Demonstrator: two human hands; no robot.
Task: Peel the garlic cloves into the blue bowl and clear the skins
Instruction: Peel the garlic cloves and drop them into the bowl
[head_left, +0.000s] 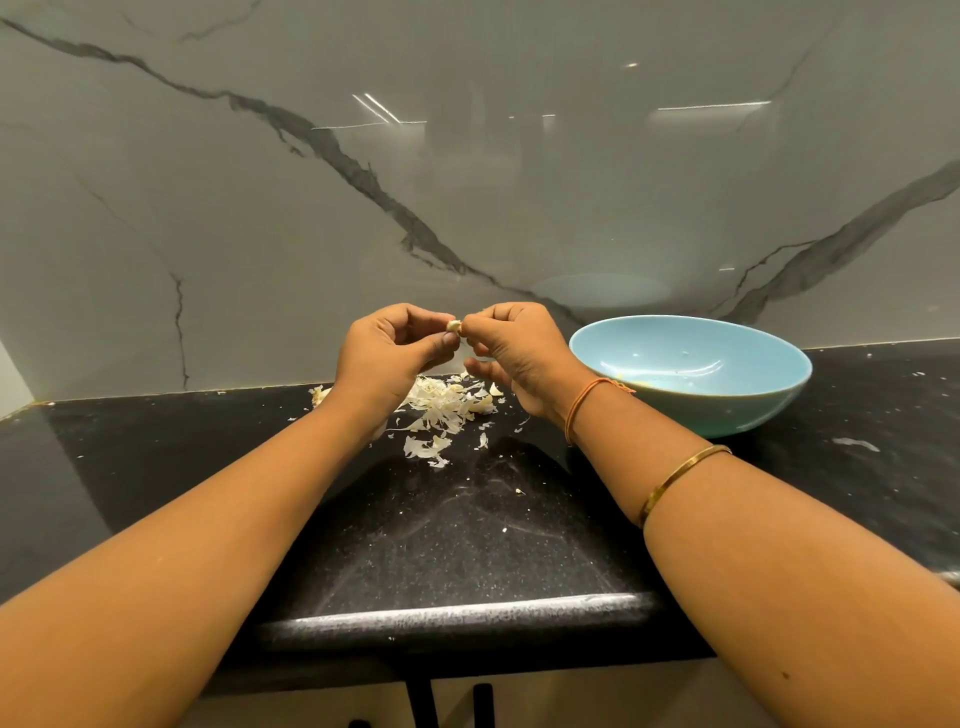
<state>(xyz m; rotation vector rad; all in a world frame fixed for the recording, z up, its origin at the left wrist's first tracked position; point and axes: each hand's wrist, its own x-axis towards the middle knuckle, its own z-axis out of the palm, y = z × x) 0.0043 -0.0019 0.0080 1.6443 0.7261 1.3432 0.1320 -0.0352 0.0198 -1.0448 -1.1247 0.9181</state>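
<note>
The black counter (467, 545) carries the blue bowl (727, 410), with something pale inside that is hard to make out. Left of the bowl lies a heap of skins (441, 405), not yet cleared. Above the heap, the left hand (384, 358) and right hand (519, 353) meet, both pinching one garlic clove (454, 326); I'd say peeling isn't finished.

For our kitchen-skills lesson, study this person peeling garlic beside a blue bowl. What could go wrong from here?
1. The garlic clove, pinched between the left hand and right hand, is held above the skins pile, not over the blue bowl. If it slips, it may land among the skins.
2. Loose skin flakes lie scattered on the counter between the forearms, which could sweep them off the front edge.
</note>
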